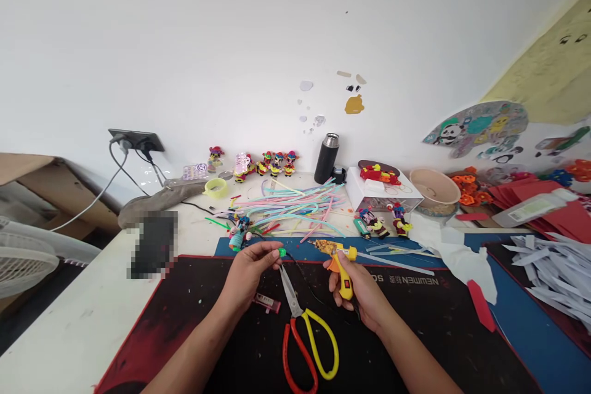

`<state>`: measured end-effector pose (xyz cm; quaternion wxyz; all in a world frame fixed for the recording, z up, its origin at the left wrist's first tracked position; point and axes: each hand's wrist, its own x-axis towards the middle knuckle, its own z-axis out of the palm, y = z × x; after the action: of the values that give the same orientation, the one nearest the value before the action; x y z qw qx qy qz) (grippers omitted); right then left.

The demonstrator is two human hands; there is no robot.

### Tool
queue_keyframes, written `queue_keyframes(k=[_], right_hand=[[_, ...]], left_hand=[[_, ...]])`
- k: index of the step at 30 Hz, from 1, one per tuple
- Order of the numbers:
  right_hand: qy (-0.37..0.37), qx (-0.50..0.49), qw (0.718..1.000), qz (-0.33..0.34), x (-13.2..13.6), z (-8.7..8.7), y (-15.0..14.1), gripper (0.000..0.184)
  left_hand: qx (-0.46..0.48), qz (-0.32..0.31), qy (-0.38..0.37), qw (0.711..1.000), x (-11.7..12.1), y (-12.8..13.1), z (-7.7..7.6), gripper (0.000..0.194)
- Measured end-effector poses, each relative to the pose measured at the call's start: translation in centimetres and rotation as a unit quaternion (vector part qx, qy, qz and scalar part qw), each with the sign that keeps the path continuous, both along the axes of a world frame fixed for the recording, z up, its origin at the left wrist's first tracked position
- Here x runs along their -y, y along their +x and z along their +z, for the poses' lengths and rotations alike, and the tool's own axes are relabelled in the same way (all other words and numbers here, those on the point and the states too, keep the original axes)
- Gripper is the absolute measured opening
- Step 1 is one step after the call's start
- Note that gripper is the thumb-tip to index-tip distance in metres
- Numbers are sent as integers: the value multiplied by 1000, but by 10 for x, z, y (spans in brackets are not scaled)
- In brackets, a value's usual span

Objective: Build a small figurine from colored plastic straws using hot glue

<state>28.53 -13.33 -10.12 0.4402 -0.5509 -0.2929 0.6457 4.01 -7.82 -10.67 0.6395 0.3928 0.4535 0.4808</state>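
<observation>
My right hand (357, 286) is wrapped round a yellow hot glue gun (345, 274), its nozzle pointing left and a clear glue stick (397, 263) sticking out of its back. Between the fingertips of my left hand (252, 271) is a small green piece (282, 252), too small to make out in detail. The nozzle stays apart from that piece. Below the hands, scissors (295, 314) with one red and one yellow handle lie on the black mat (369, 351). A small pink-labelled packet (268, 302) rests beside my left wrist. A pipe-cleaner figure (239, 233) stands just behind my left hand.
Pastel pipe cleaners (295, 203) are heaped at the back. Several finished-looking figures (277, 163) line the wall near a black thermos (326, 159). On the right are a white box (383, 194), a round bowl (434, 188) and white paper strips (558, 277). A cord runs across the mat.
</observation>
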Motion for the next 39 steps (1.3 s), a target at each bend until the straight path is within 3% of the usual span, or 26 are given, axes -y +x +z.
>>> queue_keyframes(k=[7, 13, 16, 19, 22, 27, 33, 39], right_hand=[[-31, 112, 990, 83, -1, -5, 8, 58], [-24, 317, 934, 165, -4, -8, 25, 59], [18, 405, 901, 155, -1, -1, 35, 56], [90, 482, 867, 90, 4, 7, 40, 54], [127, 450, 884, 17, 11, 10, 32, 54], [161, 288, 944, -13, 14, 6, -11, 52], [227, 210, 951, -13, 2, 4, -59, 37], [259, 195, 946, -7, -2, 0, -73, 23]], left_hand=[[69, 3, -46, 997, 6, 4, 4, 42], [85, 20, -49, 995, 9, -1, 10, 44], [105, 18, -62, 992, 10, -4, 14, 46], [128, 19, -83, 988, 11, -5, 16, 47], [156, 22, -109, 982, 12, -1, 18, 47], [202, 28, -152, 967, 16, 13, 20, 47], [249, 31, -163, 954, 26, 29, 17, 43], [294, 47, -190, 936, 37, 36, 13, 40]])
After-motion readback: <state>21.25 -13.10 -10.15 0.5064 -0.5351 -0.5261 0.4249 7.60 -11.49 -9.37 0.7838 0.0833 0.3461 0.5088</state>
